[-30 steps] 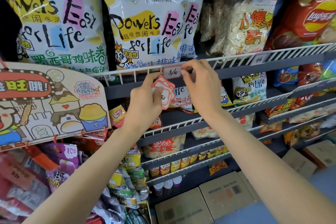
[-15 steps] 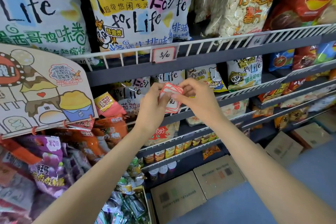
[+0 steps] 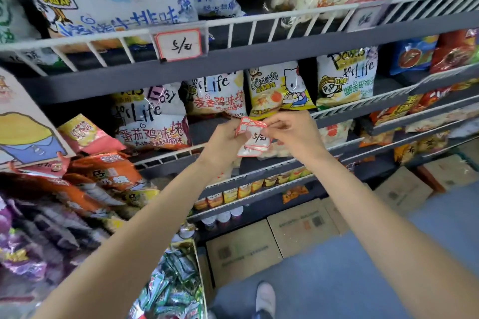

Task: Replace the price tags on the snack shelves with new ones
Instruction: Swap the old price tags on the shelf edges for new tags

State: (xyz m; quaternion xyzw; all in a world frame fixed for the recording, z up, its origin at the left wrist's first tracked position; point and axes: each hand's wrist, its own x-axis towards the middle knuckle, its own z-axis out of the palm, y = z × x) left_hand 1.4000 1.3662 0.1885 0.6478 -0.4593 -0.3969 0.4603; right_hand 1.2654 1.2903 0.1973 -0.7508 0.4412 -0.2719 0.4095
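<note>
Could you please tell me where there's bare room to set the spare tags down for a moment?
Blue floor right of the boxes and shoe is bare. The shelves are packed with snack bags.

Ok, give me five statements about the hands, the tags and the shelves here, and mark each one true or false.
1. Both hands hold the stack of red-bordered tags. True: the left hand grips it and the right hand pinches at it.
2. The mounted tag on the top shelf rail is blank. False: it carries handwriting.
3. A Hello Kitty snack bag sits on the shelf just above the hands. True.
4. The right hand's fingers are touching the mounted tag. False: that hand is lower, at the stack.
5. Cardboard boxes stand on the floor under the shelves. True.
</note>
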